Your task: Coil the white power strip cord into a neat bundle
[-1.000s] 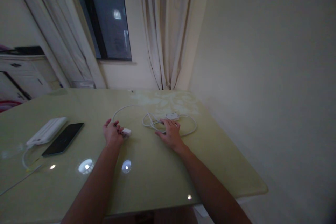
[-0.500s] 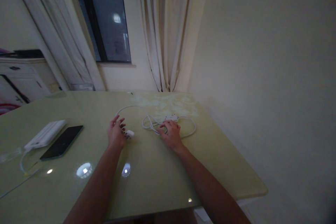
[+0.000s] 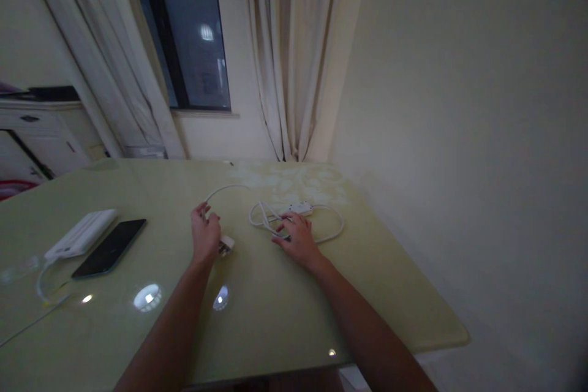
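Observation:
A white cable [image 3: 328,233] lies coiled on the pale green glass-topped table [image 3: 275,306], with a small white socket block [image 3: 301,207] at its far side. My right hand [image 3: 295,239] rests palm down on the coil, fingers spread over the loops. One strand runs left in an arc to a white plug [image 3: 226,245]. My left hand [image 3: 205,236] is curled around that plug end, thumb and fingers pinching it against the table.
A white power bank [image 3: 81,233] and a dark phone [image 3: 110,247] lie at the left, with a thin cable [image 3: 41,285] trailing off them. A window with curtains [image 3: 285,55] stands behind the table; a plain wall runs along the right edge.
My left hand has drawn the plug slightly nearer and to the right. My right hand stays on the coil, shifted a little toward me.

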The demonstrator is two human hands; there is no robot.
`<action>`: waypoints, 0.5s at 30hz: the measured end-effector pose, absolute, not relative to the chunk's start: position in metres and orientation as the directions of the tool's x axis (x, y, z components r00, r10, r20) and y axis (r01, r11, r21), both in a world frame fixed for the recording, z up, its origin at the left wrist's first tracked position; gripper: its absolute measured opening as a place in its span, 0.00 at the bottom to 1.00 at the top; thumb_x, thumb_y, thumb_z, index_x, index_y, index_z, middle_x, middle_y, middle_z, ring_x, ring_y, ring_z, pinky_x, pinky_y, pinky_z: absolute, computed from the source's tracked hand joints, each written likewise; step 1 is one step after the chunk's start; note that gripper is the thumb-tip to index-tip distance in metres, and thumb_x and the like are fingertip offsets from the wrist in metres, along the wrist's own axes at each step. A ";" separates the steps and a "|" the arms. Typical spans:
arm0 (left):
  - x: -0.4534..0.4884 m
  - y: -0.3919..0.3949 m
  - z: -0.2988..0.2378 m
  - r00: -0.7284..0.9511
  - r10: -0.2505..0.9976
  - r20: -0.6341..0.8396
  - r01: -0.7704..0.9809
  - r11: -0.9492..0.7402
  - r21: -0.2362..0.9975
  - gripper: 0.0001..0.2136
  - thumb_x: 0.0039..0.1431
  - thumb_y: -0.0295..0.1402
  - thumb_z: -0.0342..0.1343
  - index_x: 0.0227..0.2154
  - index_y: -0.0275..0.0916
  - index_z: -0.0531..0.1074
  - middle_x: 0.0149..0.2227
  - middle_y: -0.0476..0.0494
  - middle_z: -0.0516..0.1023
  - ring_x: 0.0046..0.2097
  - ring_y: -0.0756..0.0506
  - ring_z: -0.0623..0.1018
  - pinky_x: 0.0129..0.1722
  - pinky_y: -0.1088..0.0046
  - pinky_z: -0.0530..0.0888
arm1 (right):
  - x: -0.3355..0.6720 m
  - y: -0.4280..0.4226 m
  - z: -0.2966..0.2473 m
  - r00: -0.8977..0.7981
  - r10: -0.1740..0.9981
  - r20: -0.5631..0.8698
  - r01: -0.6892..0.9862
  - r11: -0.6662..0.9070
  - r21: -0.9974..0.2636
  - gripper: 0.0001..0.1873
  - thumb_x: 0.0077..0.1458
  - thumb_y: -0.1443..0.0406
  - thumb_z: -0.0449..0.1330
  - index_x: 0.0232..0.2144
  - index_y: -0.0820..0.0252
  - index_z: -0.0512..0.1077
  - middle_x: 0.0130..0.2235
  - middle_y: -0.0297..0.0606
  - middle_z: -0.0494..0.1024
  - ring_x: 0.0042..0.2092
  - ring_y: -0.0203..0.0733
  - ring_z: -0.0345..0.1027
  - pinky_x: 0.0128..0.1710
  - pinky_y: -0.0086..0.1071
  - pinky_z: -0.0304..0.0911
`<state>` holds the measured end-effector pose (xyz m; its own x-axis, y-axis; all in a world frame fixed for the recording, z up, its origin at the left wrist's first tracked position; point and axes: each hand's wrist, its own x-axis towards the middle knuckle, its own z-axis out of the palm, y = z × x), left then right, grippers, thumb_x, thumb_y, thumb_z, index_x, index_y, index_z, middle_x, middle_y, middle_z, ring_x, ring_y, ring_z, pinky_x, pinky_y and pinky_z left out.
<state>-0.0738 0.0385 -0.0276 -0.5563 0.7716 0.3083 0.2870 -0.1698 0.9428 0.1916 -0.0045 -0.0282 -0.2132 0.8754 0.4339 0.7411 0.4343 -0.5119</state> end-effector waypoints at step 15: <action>-0.048 0.004 0.016 -0.379 0.844 0.379 0.133 -0.355 0.925 0.21 0.66 0.46 0.54 0.56 0.40 0.74 0.19 0.58 0.54 0.19 0.53 0.56 0.17 0.79 0.52 | 0.187 -0.009 -0.022 -0.248 0.841 0.481 0.779 0.469 -0.417 0.04 0.59 0.65 0.69 0.38 0.54 0.79 0.58 0.42 0.73 0.60 0.51 0.63 0.59 0.46 0.53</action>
<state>-0.0475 0.0037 0.0157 -0.3789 0.8444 0.3788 0.1332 -0.3553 0.9252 0.1869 -0.0089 -0.0222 -0.2484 0.8407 0.4812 0.7786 0.4688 -0.4171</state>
